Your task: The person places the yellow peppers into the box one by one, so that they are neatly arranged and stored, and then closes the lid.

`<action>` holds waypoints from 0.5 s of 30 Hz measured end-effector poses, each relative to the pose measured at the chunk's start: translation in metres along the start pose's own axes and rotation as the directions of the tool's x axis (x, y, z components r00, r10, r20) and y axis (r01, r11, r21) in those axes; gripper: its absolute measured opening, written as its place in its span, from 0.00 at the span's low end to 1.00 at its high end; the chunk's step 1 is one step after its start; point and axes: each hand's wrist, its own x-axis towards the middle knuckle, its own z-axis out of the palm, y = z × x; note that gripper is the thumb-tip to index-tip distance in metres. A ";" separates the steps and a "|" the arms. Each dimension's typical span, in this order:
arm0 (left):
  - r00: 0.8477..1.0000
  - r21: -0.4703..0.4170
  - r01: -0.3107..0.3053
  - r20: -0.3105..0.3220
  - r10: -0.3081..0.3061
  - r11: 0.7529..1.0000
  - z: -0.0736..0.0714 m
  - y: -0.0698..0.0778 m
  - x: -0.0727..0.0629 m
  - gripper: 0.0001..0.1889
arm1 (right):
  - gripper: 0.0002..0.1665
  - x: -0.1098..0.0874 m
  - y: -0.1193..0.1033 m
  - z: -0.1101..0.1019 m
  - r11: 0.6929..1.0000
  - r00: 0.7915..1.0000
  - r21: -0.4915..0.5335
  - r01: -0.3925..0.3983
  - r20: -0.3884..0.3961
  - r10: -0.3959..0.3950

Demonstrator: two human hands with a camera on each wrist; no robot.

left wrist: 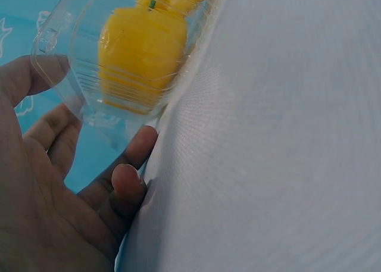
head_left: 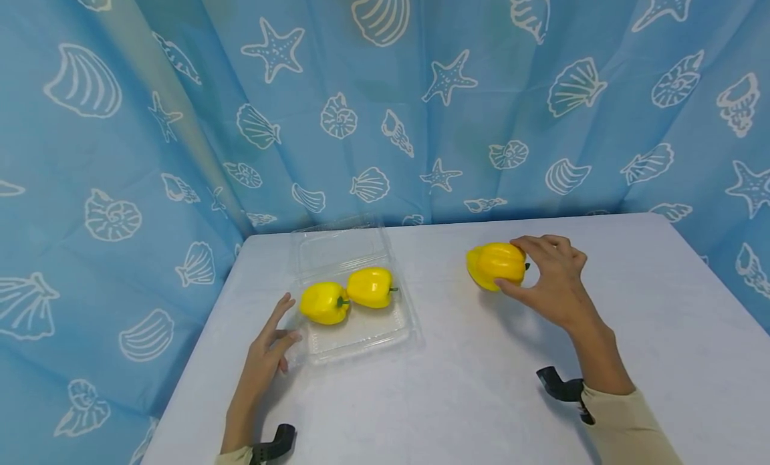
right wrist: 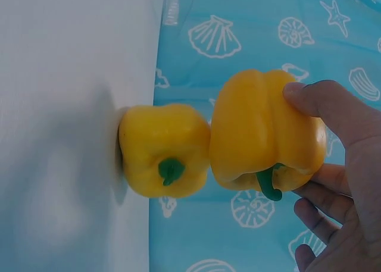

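My right hand grips a yellow bell pepper between thumb and fingers, its green stem toward the palm side. Directly beneath it, a second yellow bell pepper sits on the table; in the right wrist view the two overlap at their sides. On the left, a clear plastic clamshell box lies with its lid folded back, holding two yellow peppers, one left and one right. My left hand, fingers loosely spread, has its fingertips at the box's left edge.
The white-covered table ends at a blue curtain with shell and starfish prints, behind and to the left. The clear lid lies flat toward the back edge. A black wrist mount sticks out by the right sleeve.
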 end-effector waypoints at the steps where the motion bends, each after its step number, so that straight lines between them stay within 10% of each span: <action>1: 1.000 0.001 0.000 -0.001 0.000 1.000 0.000 0.000 0.000 0.30 | 0.39 0.000 -0.001 0.001 1.000 1.000 0.000 0.001 0.002 -0.001; 15: 1.000 -0.001 0.008 -0.002 -0.008 1.000 -0.001 0.002 0.000 0.30 | 0.37 0.003 -0.014 0.011 0.999 0.999 0.029 0.035 0.003 -0.035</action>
